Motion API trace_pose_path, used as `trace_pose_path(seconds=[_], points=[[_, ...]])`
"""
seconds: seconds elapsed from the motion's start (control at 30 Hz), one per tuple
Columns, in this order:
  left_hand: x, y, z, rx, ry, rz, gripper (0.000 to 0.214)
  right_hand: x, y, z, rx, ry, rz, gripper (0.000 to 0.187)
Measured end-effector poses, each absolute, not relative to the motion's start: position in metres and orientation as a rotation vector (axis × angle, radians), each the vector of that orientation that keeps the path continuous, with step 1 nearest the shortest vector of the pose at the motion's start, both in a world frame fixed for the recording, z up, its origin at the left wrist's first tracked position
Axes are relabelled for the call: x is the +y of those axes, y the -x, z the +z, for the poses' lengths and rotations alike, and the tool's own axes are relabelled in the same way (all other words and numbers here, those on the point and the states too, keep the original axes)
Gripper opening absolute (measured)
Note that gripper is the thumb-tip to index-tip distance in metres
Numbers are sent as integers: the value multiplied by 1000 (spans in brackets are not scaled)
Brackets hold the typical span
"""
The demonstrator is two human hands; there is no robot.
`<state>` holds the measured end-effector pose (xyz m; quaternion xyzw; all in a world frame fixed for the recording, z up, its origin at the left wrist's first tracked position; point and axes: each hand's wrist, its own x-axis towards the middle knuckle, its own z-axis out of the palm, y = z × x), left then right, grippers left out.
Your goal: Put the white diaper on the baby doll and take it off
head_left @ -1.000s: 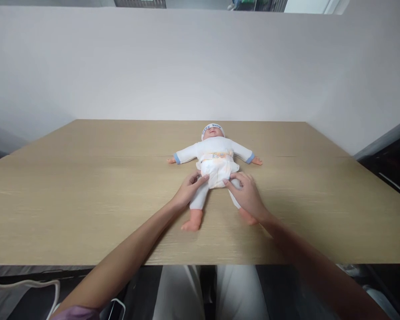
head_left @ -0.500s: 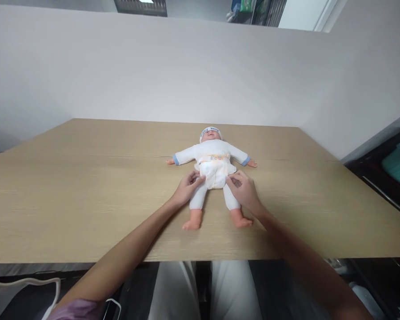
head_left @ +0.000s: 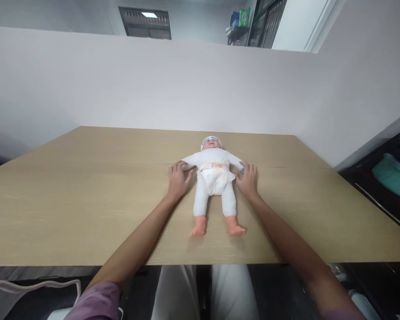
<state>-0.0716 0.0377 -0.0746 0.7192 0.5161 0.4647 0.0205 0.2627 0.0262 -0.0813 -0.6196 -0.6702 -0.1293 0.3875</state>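
A baby doll (head_left: 214, 178) in a white suit, white cap and nappy lies face up near the middle of the wooden table (head_left: 86, 200), legs towards me. My left hand (head_left: 178, 180) covers the end of the doll's arm on the left, fingers curled over it. My right hand (head_left: 247, 180) covers the end of the arm on the right in the same way. Both doll hands are hidden under my fingers. The bare feet point at the table's near edge.
A white partition wall (head_left: 153, 84) stands behind the table. A dark shelf unit with a teal item (head_left: 393, 173) is at the right. A white cable (head_left: 36, 286) hangs below the table's near edge at the left.
Both hands left the nappy at the doll's hips and moved outward and up onto the ends of its arms. The doll's legs now lie closer together.
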Motion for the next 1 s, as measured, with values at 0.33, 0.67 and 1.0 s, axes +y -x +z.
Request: trace_pose_path(seconds=[0.33, 0.67, 1.0], points=[[107, 80, -76, 1722, -2362, 1040, 60, 90, -268, -83, -1888, 1669, -266, 55], [76, 63, -55, 1745, -2160, 1087, 43, 65, -252, -65, -1745, 1788, -58, 28], [-197, 61, -4, 1719, -1756, 1050, 50, -123, -270, -19, -1819, 1439, 295, 38]])
